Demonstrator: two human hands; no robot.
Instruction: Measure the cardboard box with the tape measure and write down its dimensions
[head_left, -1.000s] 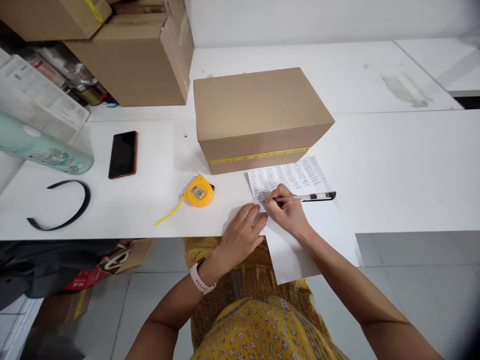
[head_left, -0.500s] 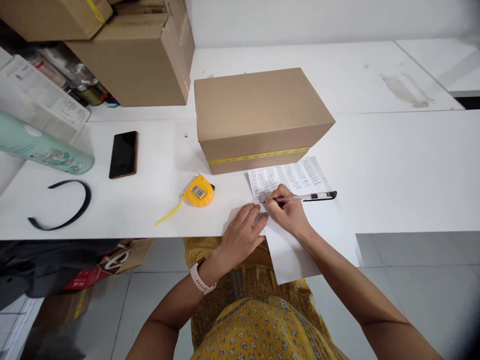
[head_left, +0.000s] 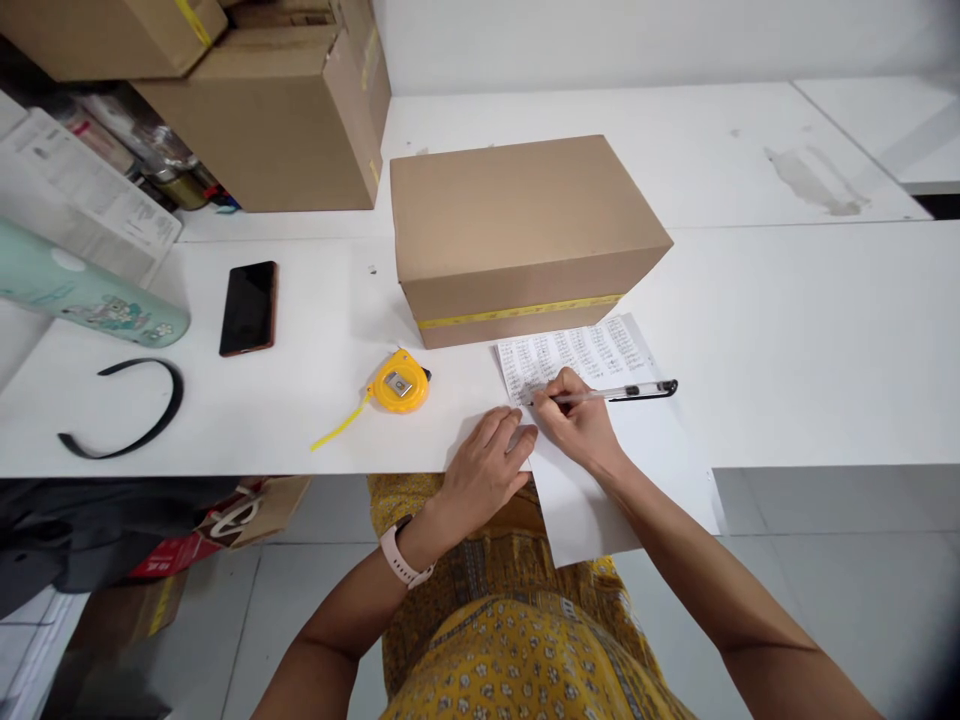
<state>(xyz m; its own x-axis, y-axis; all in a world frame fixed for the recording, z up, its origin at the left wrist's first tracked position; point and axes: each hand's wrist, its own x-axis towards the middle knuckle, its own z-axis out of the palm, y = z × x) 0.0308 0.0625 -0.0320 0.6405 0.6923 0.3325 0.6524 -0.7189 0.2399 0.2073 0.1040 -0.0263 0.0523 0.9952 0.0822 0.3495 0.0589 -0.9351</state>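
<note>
My right hand (head_left: 577, 420) is closed around a clear pen with a black end (head_left: 637, 391), its tip on a sheet of paper (head_left: 630, 480). Rows of small handwriting fill the upper part of the sheet; the lower part is blank and hangs over the table's front edge. My left hand (head_left: 491, 455) lies flat with fingers spread at the paper's left edge, holding nothing. A closed cardboard box (head_left: 525, 220) with yellow tape stands just behind the paper. To the left of my left hand lies a yellow tape measure (head_left: 400, 383), a short length of its tape out.
On the left of the white table (head_left: 810, 350) lie a phone (head_left: 249, 308), a black curved band (head_left: 169, 400) and a pale green bottle (head_left: 97, 295). Larger cardboard boxes (head_left: 262, 130) are stacked at the back left. A paper bag (head_left: 262, 510) sits below the table.
The pen tip and my right hand have shifted very slightly to the right along the writing. My left hand and the objects on the table stay in place.
</note>
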